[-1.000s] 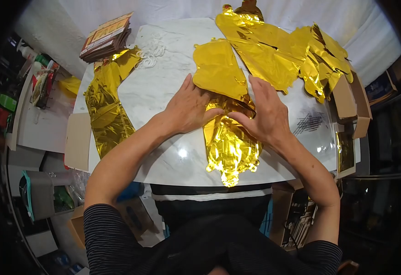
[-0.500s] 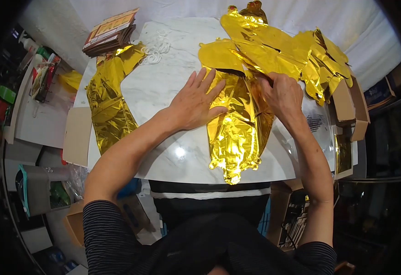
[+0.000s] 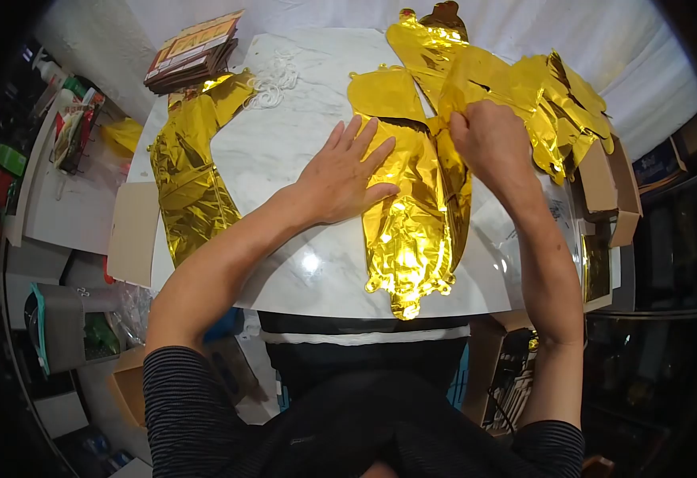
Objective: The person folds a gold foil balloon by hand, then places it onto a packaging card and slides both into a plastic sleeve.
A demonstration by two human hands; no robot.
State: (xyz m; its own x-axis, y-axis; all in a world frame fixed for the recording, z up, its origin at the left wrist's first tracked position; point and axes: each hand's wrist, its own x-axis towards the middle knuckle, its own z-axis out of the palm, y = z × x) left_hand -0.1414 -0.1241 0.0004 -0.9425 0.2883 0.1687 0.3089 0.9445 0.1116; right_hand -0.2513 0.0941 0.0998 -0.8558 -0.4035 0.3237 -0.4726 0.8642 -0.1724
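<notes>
A flat gold foil balloon (image 3: 407, 215) lies before me on the white marbled table (image 3: 285, 279), its tabbed end near the front edge. My left hand (image 3: 348, 171) rests on its left side, palm down with the fingers spread. Closed in a pinch, my right hand (image 3: 492, 143) grips the raised right-hand part of the foil, which stands up in a fold. More gold foil balloons (image 3: 567, 107) lie behind and to the right of that hand. Another gold foil balloon (image 3: 193, 179) lies beyond my left forearm.
A stack of printed cards or packets (image 3: 193, 52) sits at the back left beside tangled white string (image 3: 273, 80). Cardboard boxes (image 3: 610, 187) stand at the right edge. A grey bin (image 3: 78, 327) is below on the left. A white curtain (image 3: 325, 12) hangs behind the table.
My right hand has moved slightly up and lifted the foil it grips, so the fold now stands higher. My left hand has stayed nearly still on the balloon.
</notes>
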